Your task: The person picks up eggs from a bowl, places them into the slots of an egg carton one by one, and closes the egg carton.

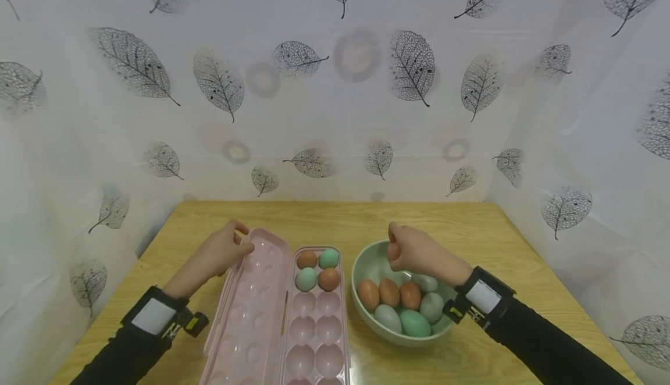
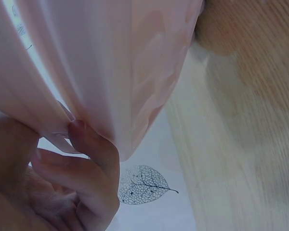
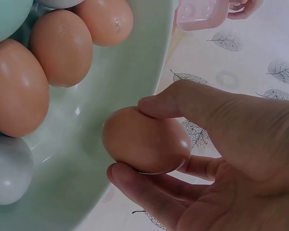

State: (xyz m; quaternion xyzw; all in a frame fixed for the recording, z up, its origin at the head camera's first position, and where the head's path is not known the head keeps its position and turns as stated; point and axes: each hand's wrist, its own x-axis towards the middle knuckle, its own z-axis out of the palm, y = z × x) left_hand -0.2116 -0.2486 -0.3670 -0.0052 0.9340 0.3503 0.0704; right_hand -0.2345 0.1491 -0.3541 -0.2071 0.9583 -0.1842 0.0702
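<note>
One brown egg [image 3: 145, 140]: pinched in our right grip [image 1: 423, 251] over the green bowl [image 1: 373, 264]; best lifted lightly, clear of the rim. One pink lid [image 1: 250, 309]: our left grip [image 1: 222, 251] holds its edge.

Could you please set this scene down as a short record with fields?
Left hand: the left hand pinches the edge of the lid at its far end
Right hand: the right hand holds a brown egg at the bowl
Lid: pink, open, to the left of the egg tray
Eggs in tray: two brown eggs and two green eggs, at the far end
Eggs in bowl: three brown, at least four green or greyish
Surface: wooden table
</note>
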